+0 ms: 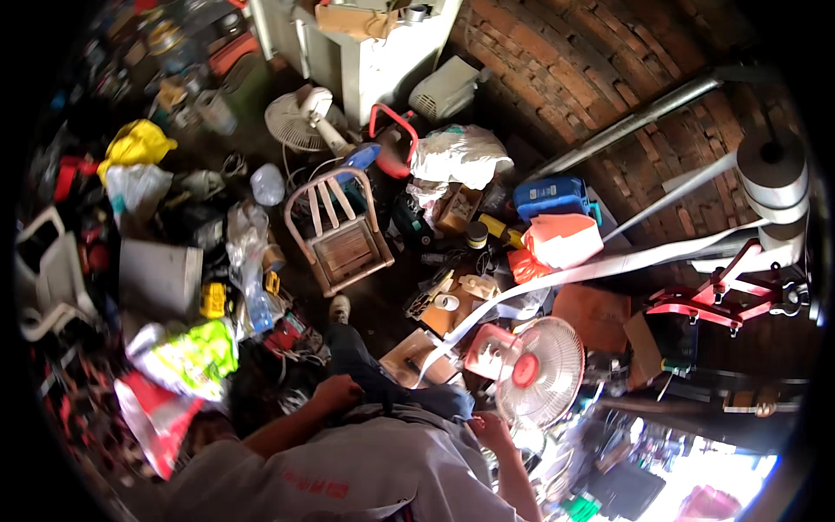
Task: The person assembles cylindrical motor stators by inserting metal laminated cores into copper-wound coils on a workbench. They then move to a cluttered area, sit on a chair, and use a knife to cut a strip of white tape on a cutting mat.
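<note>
My left hand (337,394) is closed in a loose fist beside my left thigh. What it holds, if anything, is hidden. At my right hip my right hand (493,432) has its fingers curled in by the dark trousers (448,403); anything within them is too small to make out. Close to that hand stands a fan (557,370) with a round grille and a red hub. A long white strip (565,277) runs from a large roll (772,170) at the right down to near my knees.
Ahead stands a wooden folding chair (346,254), with a white fan (296,120) behind it. Bags, bottles and boxes crowd the floor at left, including a yellow bag (139,146). A blue case (550,198) and a red metal frame (713,300) lie at right, below a brick wall (600,78).
</note>
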### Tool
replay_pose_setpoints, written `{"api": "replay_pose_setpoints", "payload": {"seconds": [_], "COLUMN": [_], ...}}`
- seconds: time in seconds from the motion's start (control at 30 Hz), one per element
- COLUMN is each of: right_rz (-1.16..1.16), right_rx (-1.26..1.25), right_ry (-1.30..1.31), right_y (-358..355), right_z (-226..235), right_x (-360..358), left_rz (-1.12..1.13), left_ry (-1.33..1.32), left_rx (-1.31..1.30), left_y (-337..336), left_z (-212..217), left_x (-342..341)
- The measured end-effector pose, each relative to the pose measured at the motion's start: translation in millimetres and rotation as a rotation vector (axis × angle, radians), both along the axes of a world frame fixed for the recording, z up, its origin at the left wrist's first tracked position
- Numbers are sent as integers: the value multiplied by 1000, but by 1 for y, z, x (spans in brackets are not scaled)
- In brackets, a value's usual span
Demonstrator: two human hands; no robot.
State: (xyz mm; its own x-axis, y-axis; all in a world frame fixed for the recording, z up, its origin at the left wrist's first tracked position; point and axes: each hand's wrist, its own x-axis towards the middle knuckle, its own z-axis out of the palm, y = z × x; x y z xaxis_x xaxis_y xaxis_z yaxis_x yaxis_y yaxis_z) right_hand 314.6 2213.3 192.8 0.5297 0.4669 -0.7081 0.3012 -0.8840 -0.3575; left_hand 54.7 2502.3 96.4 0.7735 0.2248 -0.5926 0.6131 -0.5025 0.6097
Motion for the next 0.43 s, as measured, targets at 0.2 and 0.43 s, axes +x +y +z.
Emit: {"api": "replay_pose_setpoints", "payload": {"seconds": [0.2,0.43], "right_rz": [75,-424], "right_rx": [-10,68], "right_ry": [-101,-24], "right_y": [68,122], "right_z": [52,60], "right_x": [-38,-88], "left_rz": [84,43], "left_ry": [-23,-38], "left_rx": [-113,-214], "left_y": [82,161], "left_z": [11,-1], "left_x": [-63,-91]}}
